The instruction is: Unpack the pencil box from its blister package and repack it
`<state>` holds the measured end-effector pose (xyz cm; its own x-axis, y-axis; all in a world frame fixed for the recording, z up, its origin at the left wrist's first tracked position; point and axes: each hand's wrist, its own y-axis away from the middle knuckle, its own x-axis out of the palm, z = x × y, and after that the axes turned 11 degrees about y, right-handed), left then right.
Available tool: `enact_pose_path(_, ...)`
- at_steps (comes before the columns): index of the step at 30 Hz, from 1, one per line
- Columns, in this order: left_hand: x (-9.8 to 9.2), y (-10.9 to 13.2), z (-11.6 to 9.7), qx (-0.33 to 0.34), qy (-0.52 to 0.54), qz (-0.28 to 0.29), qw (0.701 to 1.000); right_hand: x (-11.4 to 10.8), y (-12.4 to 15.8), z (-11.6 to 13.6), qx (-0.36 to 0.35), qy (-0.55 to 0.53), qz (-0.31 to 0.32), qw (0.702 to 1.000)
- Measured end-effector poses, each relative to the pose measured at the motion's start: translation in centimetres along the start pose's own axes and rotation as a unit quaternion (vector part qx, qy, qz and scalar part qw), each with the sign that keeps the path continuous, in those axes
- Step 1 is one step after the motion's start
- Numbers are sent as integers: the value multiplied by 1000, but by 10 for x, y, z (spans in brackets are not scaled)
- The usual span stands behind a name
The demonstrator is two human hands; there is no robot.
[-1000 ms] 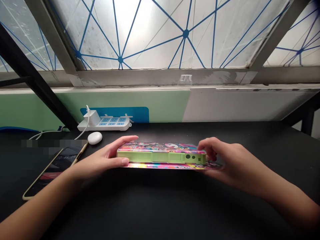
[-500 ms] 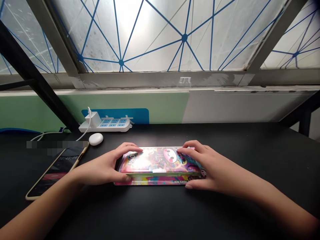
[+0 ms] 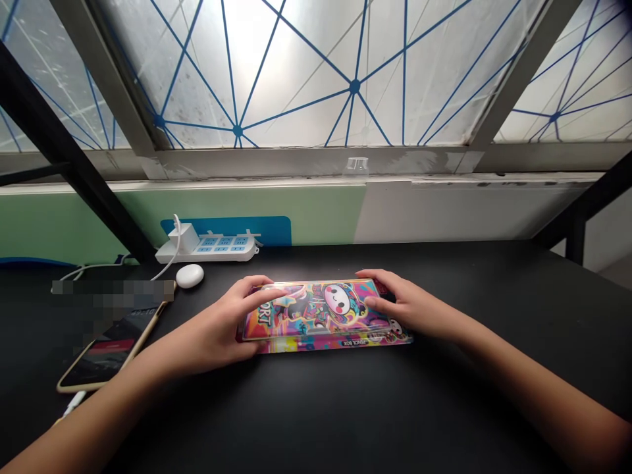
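Observation:
A colourful pencil box (image 3: 316,309) in clear packaging lies flat on the black table (image 3: 316,408), its cartoon-printed top facing up. My left hand (image 3: 224,329) grips its left end, fingers curled over the top and thumb along the near edge. At the right end my right hand (image 3: 407,306) holds it, with fingers over the top corner. Both hands are closed on the box.
A phone (image 3: 106,349) with a cable lies at the left. Behind it are a white oval earbud case (image 3: 189,275) and a white power strip (image 3: 207,245) with a charger plugged in, against the green wall panel. A window with blue lines rises behind.
The box has been laid from standing on its edge to flat, printed face up. Both hands stayed on its ends and shifted onto the top.

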<state>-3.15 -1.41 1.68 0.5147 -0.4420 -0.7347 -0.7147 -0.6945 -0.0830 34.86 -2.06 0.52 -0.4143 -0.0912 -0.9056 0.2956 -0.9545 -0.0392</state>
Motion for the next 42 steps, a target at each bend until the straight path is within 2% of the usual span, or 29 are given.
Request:
enact_pose_path(3,3,0,2,43,-52,-35,997,-1,-2,2,32,1,-64,997)
enact_pose_path(6,3,0,3,58,-83,-52,993,-2,-2,6,29,-16,-85,996)
enact_pose_path(9,2,-1,6,27,-73,-77,994,-1,-2,10,25,-41,-76,996)
enact_pose_path(11,2,-3,9,-5,-53,-119,992,-1,-1,12,22,-43,-80,996)
enact_pose_path(14,3,-6,11,-52,-22,-191,980,0,0,16,5,-28,-117,993)
enact_pose_path(19,7,-7,7,-99,87,-264,956,1,4,21,-35,-22,-187,981)
enact_pose_path(22,7,-5,1,-70,75,-305,947,-1,6,22,-81,1,-236,968)
enact_pose_path(25,7,-4,-5,17,-19,-328,944,-3,9,23,-119,32,-281,952)
enact_pose_path(28,5,-3,-10,98,-120,-294,943,-3,12,24,-172,91,-289,937)
enact_pose_path(30,4,-3,-12,117,-182,-252,943,-2,13,26,-223,135,-276,925)
enact_pose_path(32,3,-2,-13,122,-237,-216,940,0,14,28,-258,172,-264,913)
enact_pose_path(35,4,0,-17,121,-286,-162,937,1,16,34,-271,215,-241,907)
enact_pose_path(39,8,0,-20,102,-309,-81,942,8,17,43,-292,236,-166,912)
enact_pose_path(42,11,-1,-21,98,-300,-51,947,17,17,47,-291,232,-132,919)
